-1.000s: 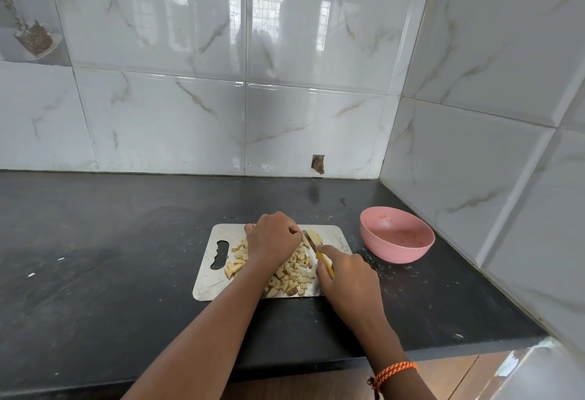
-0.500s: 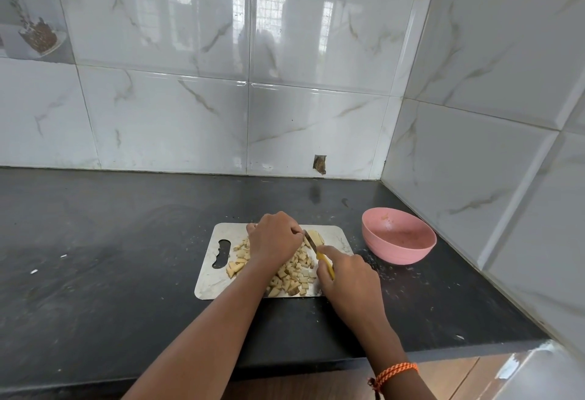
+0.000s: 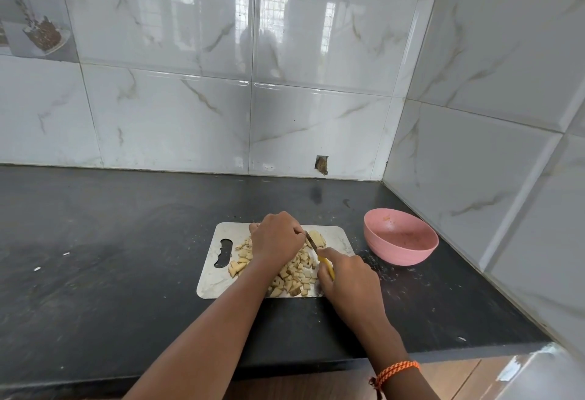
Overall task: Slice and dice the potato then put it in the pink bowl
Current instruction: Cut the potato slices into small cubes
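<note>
Head view: a steel board [image 3: 218,282] is seen lying on a dark counter [image 3: 110,241] in a tiled corner. A heap of dice [image 3: 296,274] is spread over the board's middle and near edge. At the far right of the board an uncut potato piece [image 3: 317,238] is left, pale and tilted against the blade. The left hand [image 3: 277,236] is curled knuckles-up over the far part of the board; the potato piece seems to be steadied by its fingertips, but the contact is hidden under the hand, so what, if anything, is gripped cannot be told. The knife [image 3: 311,243] is held by its yellow handle in the closed right hand [image 3: 345,279], the blade set between the left knuckles and the piece. The pink bowl [image 3: 400,238] stands on the counter just right of the board, apart from it, and holds no dice, only some smears.

By this judgement the dicing is near its end and nothing has been moved to the bowl.

Risks from here: the blade is very close to the left fingers, so a fingertip could be nicked if the small piece rolls or slips. The smooth metal board could slide on the counter under a hard push. Dice near the board's front edge could be knocked onto the counter by the forearm, or scattered when they are scraped toward the bowl.
</note>
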The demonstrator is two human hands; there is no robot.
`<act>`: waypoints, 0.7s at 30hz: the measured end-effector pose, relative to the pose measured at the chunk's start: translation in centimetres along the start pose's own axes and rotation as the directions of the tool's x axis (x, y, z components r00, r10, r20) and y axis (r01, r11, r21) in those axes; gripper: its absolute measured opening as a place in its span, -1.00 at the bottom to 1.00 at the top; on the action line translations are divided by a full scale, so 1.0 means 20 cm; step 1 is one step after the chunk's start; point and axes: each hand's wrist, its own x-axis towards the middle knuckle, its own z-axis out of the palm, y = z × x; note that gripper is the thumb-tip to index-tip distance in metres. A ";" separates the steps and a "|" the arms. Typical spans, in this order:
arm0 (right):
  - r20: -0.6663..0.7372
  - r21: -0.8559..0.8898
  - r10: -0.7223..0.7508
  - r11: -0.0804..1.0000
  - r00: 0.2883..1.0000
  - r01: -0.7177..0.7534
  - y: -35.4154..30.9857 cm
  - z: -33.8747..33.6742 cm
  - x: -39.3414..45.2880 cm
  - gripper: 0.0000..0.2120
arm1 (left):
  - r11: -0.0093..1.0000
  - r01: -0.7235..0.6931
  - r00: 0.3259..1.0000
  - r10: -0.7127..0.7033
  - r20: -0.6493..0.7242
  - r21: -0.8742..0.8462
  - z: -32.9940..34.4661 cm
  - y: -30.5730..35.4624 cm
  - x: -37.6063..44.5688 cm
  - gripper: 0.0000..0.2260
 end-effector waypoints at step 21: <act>0.031 -0.045 -0.002 0.999 1.000 0.003 -0.03 -0.03 -0.01 -0.66 | 0.994 -0.107 0.990 0.109 0.090 -0.020 -0.07 0.01 -0.02 -0.82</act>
